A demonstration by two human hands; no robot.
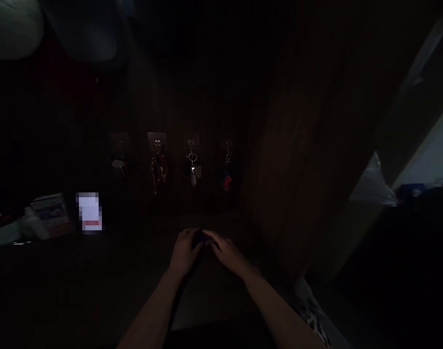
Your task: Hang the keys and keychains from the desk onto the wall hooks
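Both my hands meet at the lower middle of the dim view, over a dark surface. My left hand [185, 249] curls round the left side of a small dark-blue thing [198, 238], too dark to make out its kind. On its right side, the fingers and thumb of my right hand [222, 248] close in on the same thing. Beyond my hands, bunches of keys hang from hooks on a dark panel: one at the far left [118, 163], a beaded one [158, 169], one on a ring [193, 168] and one with a red tag [227, 180].
To the left stand a small printed box [51, 213] and a bright, pixelated thing [90, 212]. Pale rounded shapes [15, 29] hang at the upper left. A brown wooden side panel [290, 160] rises on the right, with a clear plastic bag [374, 184] beyond it.
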